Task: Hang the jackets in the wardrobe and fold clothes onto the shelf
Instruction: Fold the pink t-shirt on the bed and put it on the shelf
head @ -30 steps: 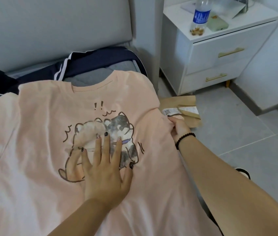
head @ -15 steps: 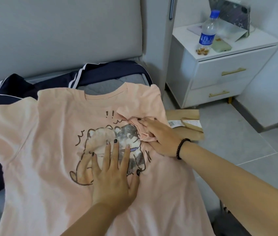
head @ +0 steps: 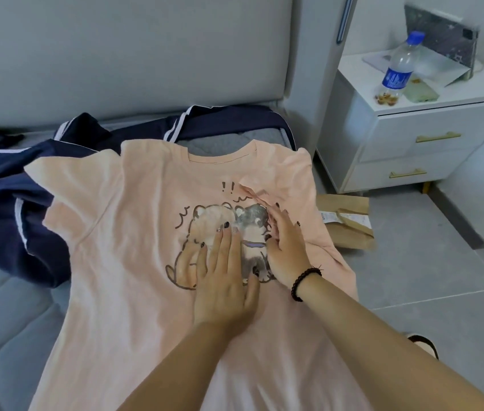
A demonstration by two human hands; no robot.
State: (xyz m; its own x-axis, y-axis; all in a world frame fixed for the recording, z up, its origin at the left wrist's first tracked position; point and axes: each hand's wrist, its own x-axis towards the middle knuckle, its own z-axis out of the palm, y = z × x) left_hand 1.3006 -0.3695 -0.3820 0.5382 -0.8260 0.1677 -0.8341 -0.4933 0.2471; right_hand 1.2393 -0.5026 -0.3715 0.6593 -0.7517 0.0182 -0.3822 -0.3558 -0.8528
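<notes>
A peach T-shirt [head: 134,232] with a cartoon animal print lies face up on the grey bed [head: 3,321]. My left hand [head: 223,280] presses flat on the print, fingers straight. Beside it, my right hand [head: 286,247], with a dark bead bracelet on the wrist, lies on the shirt's right sleeve, which is folded inward over the print. Its fingers look fairly straight on the fabric. A navy jacket [head: 3,203] with white stripes is spread behind and to the left of the shirt, partly under it.
A grey padded headboard [head: 116,54] rises behind the bed. To the right stands a white nightstand [head: 412,137] with a water bottle [head: 398,72] on top. A brown paper bag [head: 347,226] lies on the tiled floor beside the bed.
My right hand took the shirt's right sleeve at the bed edge and carried it inward over the print, ending next to my left hand. The left hand stayed pressed on the print.
</notes>
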